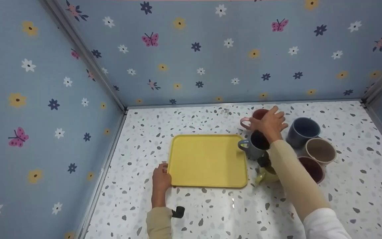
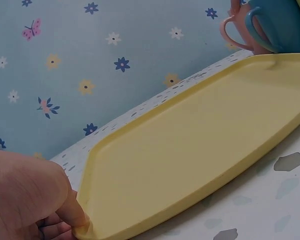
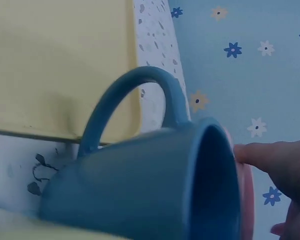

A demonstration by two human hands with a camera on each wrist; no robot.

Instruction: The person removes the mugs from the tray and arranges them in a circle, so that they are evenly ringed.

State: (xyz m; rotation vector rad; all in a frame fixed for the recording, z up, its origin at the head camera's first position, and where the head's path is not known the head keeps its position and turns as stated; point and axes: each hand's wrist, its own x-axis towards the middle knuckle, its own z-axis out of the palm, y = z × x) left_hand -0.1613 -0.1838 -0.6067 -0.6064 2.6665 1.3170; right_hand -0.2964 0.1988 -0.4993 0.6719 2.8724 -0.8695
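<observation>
A yellow tray [image 1: 207,161] lies flat on the speckled table. My left hand [image 1: 163,170] pinches its near left corner, and in the left wrist view the thumb and fingers [image 2: 72,217] close on the tray's rim [image 2: 200,150]. My right hand [image 1: 268,120] reaches to the back and grips a pink mug [image 1: 257,115] from above; its fingers [image 3: 270,159] touch the pink rim [image 3: 246,200]. A blue-grey mug [image 1: 255,144] stands just in front, against the tray's right edge, and fills the right wrist view [image 3: 140,190].
Right of the tray stand a dark blue mug [image 1: 302,131], a beige mug [image 1: 320,151], a maroon mug [image 1: 312,169] and a yellow mug [image 1: 265,174] partly hidden by my forearm. Flowered blue walls close the left, back and right sides.
</observation>
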